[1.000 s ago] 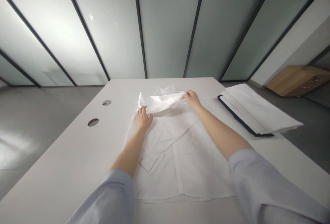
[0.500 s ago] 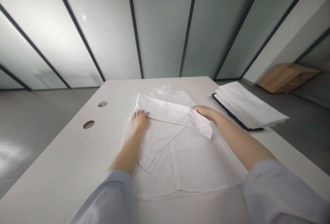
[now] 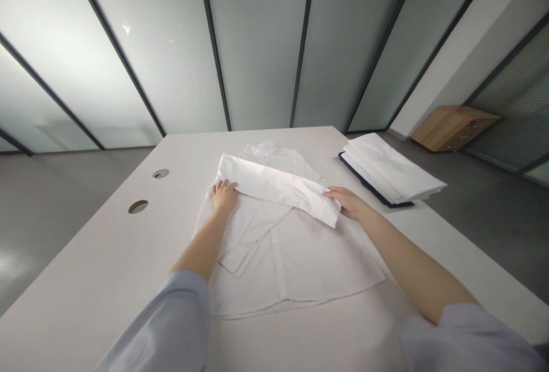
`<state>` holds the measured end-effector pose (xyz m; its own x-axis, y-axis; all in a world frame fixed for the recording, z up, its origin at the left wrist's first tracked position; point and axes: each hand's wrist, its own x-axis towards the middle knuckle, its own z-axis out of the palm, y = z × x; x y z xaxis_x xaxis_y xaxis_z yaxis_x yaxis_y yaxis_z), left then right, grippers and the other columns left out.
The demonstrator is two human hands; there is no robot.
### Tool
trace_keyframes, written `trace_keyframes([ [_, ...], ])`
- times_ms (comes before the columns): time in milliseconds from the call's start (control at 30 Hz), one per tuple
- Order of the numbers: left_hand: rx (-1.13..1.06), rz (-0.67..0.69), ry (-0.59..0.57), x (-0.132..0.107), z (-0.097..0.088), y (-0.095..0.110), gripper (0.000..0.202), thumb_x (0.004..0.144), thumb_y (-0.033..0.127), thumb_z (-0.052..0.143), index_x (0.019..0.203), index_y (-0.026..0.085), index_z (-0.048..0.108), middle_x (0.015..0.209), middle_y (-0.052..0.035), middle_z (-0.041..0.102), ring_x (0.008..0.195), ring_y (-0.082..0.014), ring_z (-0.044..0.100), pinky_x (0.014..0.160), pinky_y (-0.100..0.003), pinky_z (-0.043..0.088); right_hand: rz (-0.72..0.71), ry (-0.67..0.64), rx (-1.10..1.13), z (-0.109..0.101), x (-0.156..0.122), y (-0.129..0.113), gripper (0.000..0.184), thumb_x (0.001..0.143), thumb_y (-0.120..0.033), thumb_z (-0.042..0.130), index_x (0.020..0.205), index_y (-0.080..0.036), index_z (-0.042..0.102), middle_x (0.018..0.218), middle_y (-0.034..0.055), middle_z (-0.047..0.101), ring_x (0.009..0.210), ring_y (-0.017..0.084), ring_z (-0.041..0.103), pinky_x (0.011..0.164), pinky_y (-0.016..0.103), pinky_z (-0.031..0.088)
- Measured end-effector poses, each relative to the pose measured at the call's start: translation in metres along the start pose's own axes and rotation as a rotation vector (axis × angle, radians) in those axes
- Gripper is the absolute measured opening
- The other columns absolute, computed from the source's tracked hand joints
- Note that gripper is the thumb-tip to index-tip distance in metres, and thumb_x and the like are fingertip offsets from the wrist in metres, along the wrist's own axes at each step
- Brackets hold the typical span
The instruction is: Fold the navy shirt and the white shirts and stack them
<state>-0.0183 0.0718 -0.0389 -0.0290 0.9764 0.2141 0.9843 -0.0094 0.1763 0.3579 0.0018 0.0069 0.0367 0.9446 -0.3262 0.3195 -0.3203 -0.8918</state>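
A white button-up shirt point(image 3: 317, 269) lies spread on the table, its hem toward me. One long sleeve point(image 3: 274, 183) crosses its upper part from left to right. My left hand point(image 3: 224, 196) rests on the shirt at the sleeve's left end, its fingers laid out over the cloth. At the sleeve's other end, near the cuff, my right hand point(image 3: 348, 202) has its thumb and fingers closed on the fabric. The collar area sits at the far end and looks crumpled.
On the right of the white table point(image 3: 107, 269) lies a stack of folded white cloth point(image 3: 392, 166) with a dark layer beneath. Two round holes pierce the tabletop at the left. Frosted glass panels stand behind, and a wooden cabinet point(image 3: 450, 127) is at the far right.
My right hand has shifted along the sleeve toward its cuff end, and the sleeve lies straighter. My left hand keeps its place on the shirt. The whole view has turned slightly right.
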Motion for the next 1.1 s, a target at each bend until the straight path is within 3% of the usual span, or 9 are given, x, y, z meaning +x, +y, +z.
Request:
trace_keyframes([
  [100, 0.0, 0.015, 0.056, 0.004, -0.01, -0.007, 0.045, 0.089, 0.021, 0.04, 0.127, 0.027, 0.064, 0.143, -0.0054, 0.052, 0.135, -0.0269, 0.041, 0.111, -0.046, 0.033, 0.029, -0.082, 0.142, 0.005, -0.011, 0.008, 0.029, 0.083, -0.021, 0.051, 0.107, -0.014, 0.066, 0.108, 0.0134, 0.072, 0.093, 0.022, 0.069, 0.075, 0.029, 0.054],
  [200, 0.015, 0.064, 0.084, 0.008, -0.019, -0.022, 0.045, 0.088, 0.02, 0.042, 0.126, 0.028, 0.065, 0.143, -0.0038, 0.053, 0.135, -0.0252, 0.041, 0.109, -0.044, 0.037, 0.037, -0.109, 0.101, 0.006, -0.017, 0.019, 0.031, 0.083, -0.021, 0.05, 0.111, -0.016, 0.065, 0.11, 0.0117, 0.072, 0.095, 0.022, 0.069, 0.079, 0.031, 0.054],
  [367, 0.11, 0.161, -0.071, 0.004, -0.017, -0.045, 0.043, 0.086, 0.02, 0.043, 0.123, 0.028, 0.065, 0.139, -0.0042, 0.056, 0.132, -0.0256, 0.046, 0.107, -0.044, 0.039, -0.119, -0.105, -0.328, 0.0, -0.019, 0.032, 0.033, 0.082, -0.023, 0.055, 0.112, -0.018, 0.065, 0.098, 0.0059, 0.075, 0.089, 0.021, 0.068, 0.078, 0.029, 0.052],
  [467, 0.08, 0.129, -0.089, -0.001, -0.013, -0.048, 0.048, 0.087, 0.021, 0.042, 0.131, 0.024, 0.059, 0.141, -0.0057, 0.055, 0.13, -0.0241, 0.049, 0.106, -0.038, 0.041, -0.277, 0.049, -0.567, -0.005, -0.012, 0.031, 0.034, 0.085, -0.028, 0.053, 0.116, -0.019, 0.065, 0.086, 0.004, 0.074, 0.08, 0.02, 0.067, 0.078, 0.03, 0.051],
  [567, 0.031, 0.056, -0.032, -0.003, -0.011, -0.044, 0.052, 0.087, 0.022, 0.043, 0.138, 0.019, 0.052, 0.147, -0.0079, 0.047, 0.135, -0.023, 0.042, 0.11, -0.034, 0.036, -0.419, 0.22, -0.652, -0.003, 0.002, 0.032, 0.035, 0.09, -0.03, 0.047, 0.119, -0.02, 0.063, 0.105, 0.0077, 0.072, 0.097, 0.021, 0.066, 0.088, 0.032, 0.048],
  [733, 0.057, 0.007, -0.102, -0.007, -0.007, -0.036, 0.053, 0.097, 0.041, 0.031, 0.144, 0.021, 0.045, 0.155, -0.0107, 0.034, 0.145, -0.0273, 0.026, 0.114, -0.045, 0.028, -0.504, 0.192, -0.925, 0.014, 0.02, 0.048, 0.044, 0.092, -0.035, 0.047, 0.131, -0.019, 0.056, 0.143, 0.0122, 0.051, 0.134, 0.025, 0.043, 0.109, 0.04, 0.034],
  [900, 0.067, 0.025, -0.133, -0.01, -0.005, -0.038, 0.053, 0.097, 0.049, 0.031, 0.142, 0.027, 0.047, 0.155, -0.0088, 0.035, 0.145, -0.0284, 0.026, 0.114, -0.046, 0.027, -0.493, 0.181, -1.093, 0.02, 0.022, 0.063, 0.048, 0.095, -0.041, 0.043, 0.138, -0.021, 0.051, 0.151, 0.0114, 0.041, 0.14, 0.027, 0.036, 0.113, 0.044, 0.029],
  [1100, 0.119, 0.062, -0.162, -0.025, -0.008, -0.044, 0.055, 0.094, 0.047, 0.037, 0.144, 0.024, 0.043, 0.156, -0.0111, 0.032, 0.145, -0.029, 0.025, 0.114, -0.046, 0.025, -0.475, 0.154, -1.221, 0.02, 0.007, 0.059, 0.051, 0.097, -0.041, 0.04, 0.14, -0.016, 0.048, 0.152, 0.0154, 0.038, 0.141, 0.027, 0.034, 0.112, 0.043, 0.03],
])
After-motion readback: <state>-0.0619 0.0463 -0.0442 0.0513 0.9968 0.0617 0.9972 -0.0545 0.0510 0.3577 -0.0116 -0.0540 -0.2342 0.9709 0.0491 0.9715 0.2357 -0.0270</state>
